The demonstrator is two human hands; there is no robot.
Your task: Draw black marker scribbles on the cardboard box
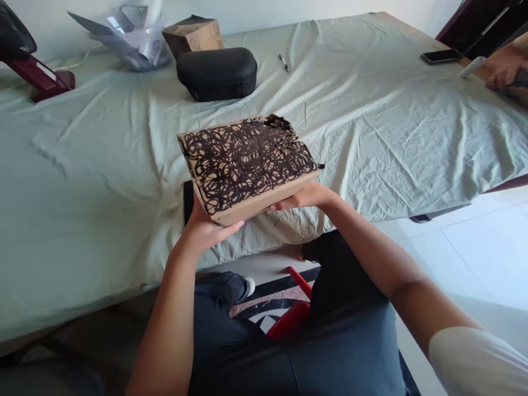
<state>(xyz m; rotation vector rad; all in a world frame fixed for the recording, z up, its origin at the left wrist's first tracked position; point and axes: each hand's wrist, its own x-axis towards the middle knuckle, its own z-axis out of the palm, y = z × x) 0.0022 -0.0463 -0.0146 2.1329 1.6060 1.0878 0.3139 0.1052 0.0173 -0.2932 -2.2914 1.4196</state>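
A cardboard box covered on top with looping black scribbles is held tilted over the near edge of the table. Its far right corner is torn and heavily blackened. My left hand grips the near left corner, with the thumb along the front side. Under the front right part, my right hand supports the box; most of its fingers are hidden beneath. A small black tip pokes out past the box's right edge; what it belongs to is hidden. Beside my left hand, a flat black object lies partly covered by the box.
A black zip case, another cardboard box and a clear plastic container stand at the back. A pen lies on the pale green cloth. At the far right are a phone and another person's hand.
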